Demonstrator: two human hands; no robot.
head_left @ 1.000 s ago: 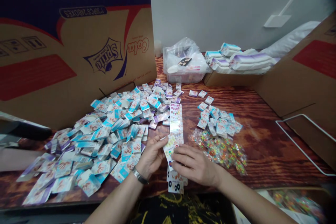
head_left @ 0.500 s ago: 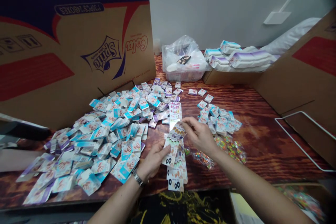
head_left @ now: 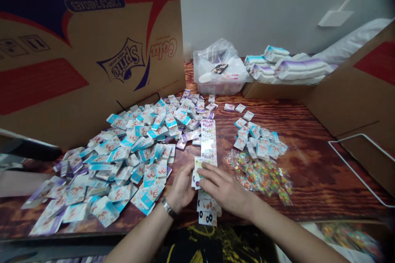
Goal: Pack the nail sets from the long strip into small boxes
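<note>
Both my hands meet at the middle of the wooden table over a long overlapping row of printed sticker cards [head_left: 208,144]. My left hand [head_left: 182,187] grips the left edge of a small bunch of these cards [head_left: 200,171]. My right hand [head_left: 224,190] lies across the same bunch, fingers pressing on top. More cards of the row stick out below my hands, near the table's front edge. A silver wristwatch [head_left: 168,208] sits on my left wrist. To my left spreads a large heap of flat blue-and-white packets [head_left: 119,168].
A smaller heap of packets [head_left: 256,141] and a bag of colourful small packs [head_left: 259,176] lie right of my hands. Behind stand a plastic tub [head_left: 219,86] and stacked packs [head_left: 286,68]. Cardboard sheets [head_left: 77,53] flank the wooden table [head_left: 311,172], with a white wire frame [head_left: 361,168] at right.
My right hand has come down from above the card row and now lies over the bunch. My left hand has moved slightly up and to the right, and the view has shifted a little.
</note>
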